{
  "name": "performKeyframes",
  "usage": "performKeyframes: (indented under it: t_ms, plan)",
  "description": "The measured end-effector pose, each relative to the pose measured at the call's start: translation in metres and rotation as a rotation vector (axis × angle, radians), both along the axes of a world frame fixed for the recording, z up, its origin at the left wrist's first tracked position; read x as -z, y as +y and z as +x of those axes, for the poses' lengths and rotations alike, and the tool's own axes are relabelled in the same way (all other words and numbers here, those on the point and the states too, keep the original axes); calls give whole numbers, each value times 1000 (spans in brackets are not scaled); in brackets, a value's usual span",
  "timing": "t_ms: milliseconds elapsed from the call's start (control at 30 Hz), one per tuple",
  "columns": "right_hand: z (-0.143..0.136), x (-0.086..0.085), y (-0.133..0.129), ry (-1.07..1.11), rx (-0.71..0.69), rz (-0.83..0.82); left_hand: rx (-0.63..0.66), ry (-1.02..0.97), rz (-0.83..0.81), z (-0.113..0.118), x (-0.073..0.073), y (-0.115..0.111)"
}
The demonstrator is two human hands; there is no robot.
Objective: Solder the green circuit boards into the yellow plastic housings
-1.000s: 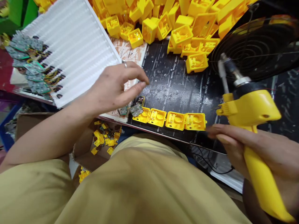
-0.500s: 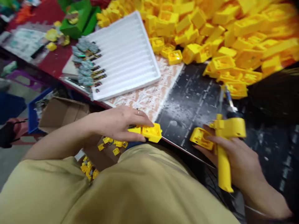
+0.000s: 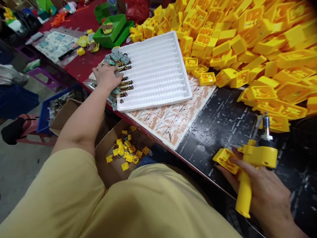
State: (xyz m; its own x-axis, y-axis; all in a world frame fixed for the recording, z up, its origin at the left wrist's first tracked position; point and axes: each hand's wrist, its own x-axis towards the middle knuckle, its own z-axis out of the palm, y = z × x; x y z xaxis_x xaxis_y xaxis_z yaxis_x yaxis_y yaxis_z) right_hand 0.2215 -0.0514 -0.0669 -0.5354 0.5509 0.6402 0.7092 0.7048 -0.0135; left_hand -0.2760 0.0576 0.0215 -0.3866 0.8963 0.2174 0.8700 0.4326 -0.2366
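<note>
My left hand [image 3: 107, 76] is curled down over a cluster of small grey-green circuit boards [image 3: 114, 57] with wires at the left edge of a white foam tray [image 3: 158, 72]. Its fingers close on a board there, though the fingertips are partly hidden. At the right, my right hand [image 3: 267, 188] grips a yellow pistol-shaped tool [image 3: 257, 155], which looks like a glue gun, its metal nozzle pointing up and away. The same hand also pinches an open yellow plastic housing [image 3: 226, 160] with its fingers, beside the tool, above the black bench top.
Yellow housings [image 3: 223, 39] are heaped across the back right. A cardboard box [image 3: 106, 168] below the table edge holds several small yellow pieces. Green trays [image 3: 114, 31] stand at the back left. A blue crate [image 3: 44, 115] and a pink stool [image 3: 24, 127] are on the left.
My left hand has gone from the front table edge, where it held yellow housings, up and left to the circuit boards; those housings are out of it. My right hand keeps its hold. The view has shifted.
</note>
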Motion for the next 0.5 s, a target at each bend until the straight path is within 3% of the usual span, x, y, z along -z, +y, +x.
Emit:
performKeyframes:
  t_ms: [133,300,400,500]
  plan:
    - [0,1,-3,-3,3,-34,111,-290,162,19,-12,7]
    - [5,4,-7,5,9,-131,32,-276,176,31,-29,19]
    - [5,4,-8,25,1,-168,-3,-275,39,32,-26,22]
    - [5,3,-7,47,-8,-171,73,-226,-132,29,-19,21]
